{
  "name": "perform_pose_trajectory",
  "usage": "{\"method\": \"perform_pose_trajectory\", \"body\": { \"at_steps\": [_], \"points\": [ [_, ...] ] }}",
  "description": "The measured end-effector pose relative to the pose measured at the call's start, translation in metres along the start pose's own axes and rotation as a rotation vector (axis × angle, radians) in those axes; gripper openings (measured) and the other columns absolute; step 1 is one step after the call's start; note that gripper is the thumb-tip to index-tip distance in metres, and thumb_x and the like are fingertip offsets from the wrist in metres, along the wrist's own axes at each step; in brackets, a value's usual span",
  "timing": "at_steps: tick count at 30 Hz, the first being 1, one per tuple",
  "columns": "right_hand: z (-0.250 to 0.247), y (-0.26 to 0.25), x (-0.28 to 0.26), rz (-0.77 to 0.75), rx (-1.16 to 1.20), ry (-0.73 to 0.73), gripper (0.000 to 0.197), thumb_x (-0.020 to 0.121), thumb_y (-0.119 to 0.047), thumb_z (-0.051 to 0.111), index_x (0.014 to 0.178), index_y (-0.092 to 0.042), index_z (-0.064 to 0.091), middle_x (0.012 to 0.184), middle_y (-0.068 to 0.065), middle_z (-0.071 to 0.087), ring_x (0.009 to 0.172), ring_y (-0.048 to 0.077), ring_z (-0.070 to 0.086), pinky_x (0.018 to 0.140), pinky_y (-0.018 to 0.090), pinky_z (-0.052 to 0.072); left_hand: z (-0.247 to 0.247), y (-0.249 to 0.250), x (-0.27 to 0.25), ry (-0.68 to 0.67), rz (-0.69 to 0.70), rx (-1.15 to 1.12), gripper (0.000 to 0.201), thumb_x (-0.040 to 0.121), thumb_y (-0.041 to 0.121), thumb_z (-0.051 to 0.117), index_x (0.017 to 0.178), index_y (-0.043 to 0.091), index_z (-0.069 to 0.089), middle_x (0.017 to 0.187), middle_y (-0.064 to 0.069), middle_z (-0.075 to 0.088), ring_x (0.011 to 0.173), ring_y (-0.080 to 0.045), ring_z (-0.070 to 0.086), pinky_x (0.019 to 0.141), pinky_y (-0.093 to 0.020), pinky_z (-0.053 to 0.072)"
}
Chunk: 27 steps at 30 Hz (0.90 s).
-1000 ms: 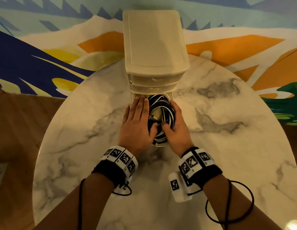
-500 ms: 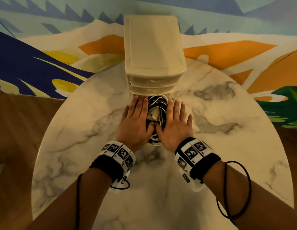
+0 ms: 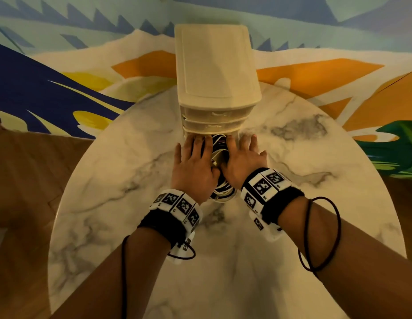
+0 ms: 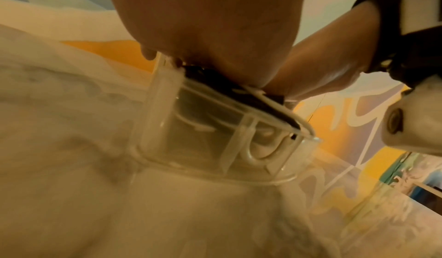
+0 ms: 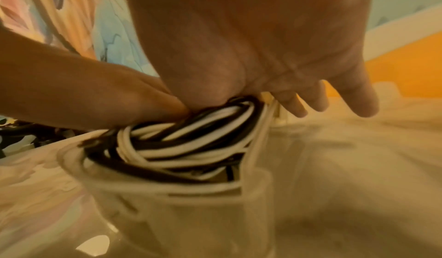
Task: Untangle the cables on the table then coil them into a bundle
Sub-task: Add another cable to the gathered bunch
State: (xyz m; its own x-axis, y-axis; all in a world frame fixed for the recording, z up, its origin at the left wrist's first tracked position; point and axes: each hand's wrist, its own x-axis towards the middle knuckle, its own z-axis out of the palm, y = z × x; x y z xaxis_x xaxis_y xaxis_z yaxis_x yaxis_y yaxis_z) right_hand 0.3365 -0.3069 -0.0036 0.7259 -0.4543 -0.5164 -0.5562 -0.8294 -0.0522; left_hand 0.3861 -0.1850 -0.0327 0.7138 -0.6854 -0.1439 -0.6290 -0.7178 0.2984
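Marble desk (image 3: pixel 131 180): holds the plastic drawer tower (image 3: pixel 216 72).
Open drawer (image 5: pixel 191 196): coiled black and white cables (image 5: pixel 191 139) sit inside, piled high.
Left hand (image 3: pixel 193 166), right hand (image 3: pixel 243 162): flat, fingers straight, pressing cables.
Risk: loops may spring up and jam the drawer.

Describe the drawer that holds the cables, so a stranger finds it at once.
On the marble table stands a cream drawer tower. Its lowest drawer is pulled out toward the person, between both hands. Unlike the closed drawers above, it is open and full of black and white cables.
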Motion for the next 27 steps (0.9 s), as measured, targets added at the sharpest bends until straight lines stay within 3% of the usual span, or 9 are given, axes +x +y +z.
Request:
{"method": "perform_pose_trajectory", "body": {
  "at_steps": [5, 8, 10, 12, 15, 19, 27],
  "points": [
    [0.006, -0.002, -0.009, -0.002, 0.243, 0.070, 0.073, 0.094, -0.041, 0.038, 0.151, -0.026, -0.005, 0.160, 0.009, -0.009, 0.146, 0.032, -0.009, 0.116, 0.055, 0.013, 0.000, -0.001, 0.002, 0.024, -0.015, -0.020, 0.071, 0.089, 0.036, 0.038, 0.150, 0.018, 0.007, 0.156, -0.005, 0.016, 0.145, -0.024, 0.005, 0.117, -0.049, 0.007],
    [0.010, 0.005, -0.035, -0.130, 0.267, 0.223, 0.073, 0.093, -0.045, 0.039, 0.152, -0.020, 0.004, 0.160, 0.006, -0.005, 0.147, 0.025, -0.007, 0.119, 0.047, 0.011, 0.001, -0.004, 0.004, 0.026, -0.009, -0.044, 0.070, 0.089, 0.033, 0.040, 0.150, 0.018, 0.009, 0.155, -0.003, 0.018, 0.145, -0.023, 0.006, 0.117, -0.048, 0.011],
    [0.016, 0.017, -0.053, -0.265, 0.234, 0.212, 0.077, 0.091, -0.052, 0.042, 0.152, -0.019, 0.009, 0.161, 0.001, -0.004, 0.148, 0.019, -0.002, 0.119, 0.042, 0.014, 0.002, -0.007, 0.006, 0.053, -0.003, -0.052, 0.068, 0.089, 0.031, 0.041, 0.149, 0.017, 0.014, 0.154, -0.004, 0.022, 0.144, -0.023, 0.009, 0.116, -0.047, 0.015],
    [0.023, 0.032, -0.059, -0.331, 0.212, 0.130, 0.091, 0.084, -0.064, 0.045, 0.152, -0.021, 0.002, 0.160, -0.004, -0.011, 0.147, 0.017, 0.008, 0.117, 0.038, 0.022, 0.003, -0.008, 0.007, 0.083, 0.010, -0.058, 0.067, 0.088, 0.030, 0.044, 0.149, 0.016, 0.018, 0.153, -0.007, 0.026, 0.143, -0.024, 0.013, 0.115, -0.045, 0.019],
    [0.032, 0.044, -0.053, -0.375, 0.156, 0.141, 0.103, 0.077, -0.070, 0.051, 0.152, -0.021, -0.001, 0.159, -0.005, -0.015, 0.142, 0.022, 0.024, 0.110, 0.039, 0.033, 0.002, -0.007, 0.007, 0.078, 0.017, -0.052, 0.067, 0.089, 0.031, 0.044, 0.149, 0.015, 0.017, 0.153, -0.007, 0.025, 0.144, -0.024, 0.013, 0.114, -0.043, 0.019],
    [0.039, 0.042, -0.050, -0.364, 0.174, 0.221, 0.094, 0.080, -0.063, 0.056, 0.152, -0.022, 0.012, 0.160, -0.008, -0.006, 0.136, 0.024, 0.035, 0.105, 0.042, 0.039, 0.002, -0.007, 0.008, 0.054, 0.001, -0.035, 0.067, 0.091, 0.033, 0.040, 0.150, 0.015, 0.011, 0.156, -0.005, 0.018, 0.145, -0.022, 0.006, 0.116, -0.043, 0.018],
    [0.038, 0.043, -0.046, -0.368, 0.303, 0.196, 0.083, 0.080, -0.052, 0.065, 0.149, -0.025, 0.027, 0.160, -0.011, 0.003, 0.129, 0.020, 0.047, 0.097, 0.035, 0.047, 0.005, -0.005, 0.005, 0.050, 0.018, -0.063, 0.065, 0.093, 0.031, 0.038, 0.150, 0.011, 0.011, 0.158, -0.009, 0.012, 0.147, -0.024, 0.003, 0.117, -0.042, 0.019]
  ]
}}
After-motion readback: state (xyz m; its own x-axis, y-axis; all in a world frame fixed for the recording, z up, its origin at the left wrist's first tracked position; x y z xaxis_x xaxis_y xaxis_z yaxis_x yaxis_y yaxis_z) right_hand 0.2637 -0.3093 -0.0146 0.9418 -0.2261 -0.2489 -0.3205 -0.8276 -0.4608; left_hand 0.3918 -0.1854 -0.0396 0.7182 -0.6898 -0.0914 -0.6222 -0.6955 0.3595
